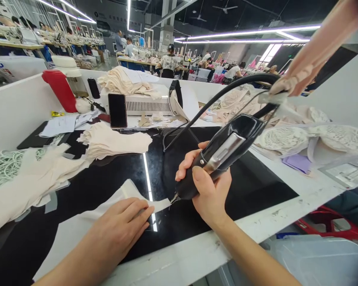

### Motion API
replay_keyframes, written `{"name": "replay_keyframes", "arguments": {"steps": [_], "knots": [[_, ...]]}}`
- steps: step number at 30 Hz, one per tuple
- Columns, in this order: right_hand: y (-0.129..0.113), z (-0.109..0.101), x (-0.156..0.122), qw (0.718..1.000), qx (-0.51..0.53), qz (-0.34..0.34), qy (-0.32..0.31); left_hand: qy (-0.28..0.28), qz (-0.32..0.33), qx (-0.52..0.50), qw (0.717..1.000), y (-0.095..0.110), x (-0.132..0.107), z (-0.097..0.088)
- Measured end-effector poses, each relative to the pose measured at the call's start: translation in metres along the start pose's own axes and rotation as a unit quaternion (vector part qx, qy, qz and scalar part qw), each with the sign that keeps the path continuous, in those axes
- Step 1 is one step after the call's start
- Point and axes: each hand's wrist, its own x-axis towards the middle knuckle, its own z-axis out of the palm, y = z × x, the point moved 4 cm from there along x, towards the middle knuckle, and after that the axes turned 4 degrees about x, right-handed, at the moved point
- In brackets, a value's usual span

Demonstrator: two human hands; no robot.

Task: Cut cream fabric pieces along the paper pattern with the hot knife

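My left hand [123, 226] lies with its fingers flat on a piece of white fabric [73, 234], pressing it to a glossy black board. A narrow strip of this fabric sticks out past my fingertips to the right. My right hand [210, 190] is closed around a black handheld power tool [220, 153] with a silver lever on its side, tilted downward. Its thin metal tip meets or nearly meets the end of the strip; I cannot tell whether they touch. From the tool's upper end a thick black cable [226, 93] loops back over the board.
Stacked cream fabric pieces [116, 141] and a larger cream pile [32, 190] lie left. Behind stand a phone [117, 111], a white vented box [149, 105] and a red bottle [59, 89]. Lace cups [282, 139] and purple cloth [296, 163] lie right. People work farther back.
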Motion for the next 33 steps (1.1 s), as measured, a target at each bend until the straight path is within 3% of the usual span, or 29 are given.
{"name": "replay_keyframes", "arguments": {"steps": [7, 16, 24, 29, 33], "knots": [[0.000, 0.011, 0.006, 0.999, 0.025, 0.003, 0.020, 0.021, 0.003, 0.017, 1.000, 0.002, 0.000, 0.002], [0.015, 0.029, 0.003, 0.998, 0.052, 0.018, -0.017, 0.025, 0.000, 0.007, 1.000, 0.004, 0.001, 0.003], [0.015, 0.030, 0.002, 0.999, 0.013, 0.015, -0.026, 0.019, -0.006, -0.001, 1.000, 0.004, 0.000, 0.005], [0.008, 0.020, 0.006, 1.000, 0.016, 0.003, 0.022, 0.021, -0.010, -0.013, 1.000, 0.003, -0.001, 0.006], [0.007, 0.014, 0.006, 1.000, 0.005, 0.000, 0.024, 0.020, -0.013, -0.023, 0.999, 0.003, 0.000, 0.005]]}}
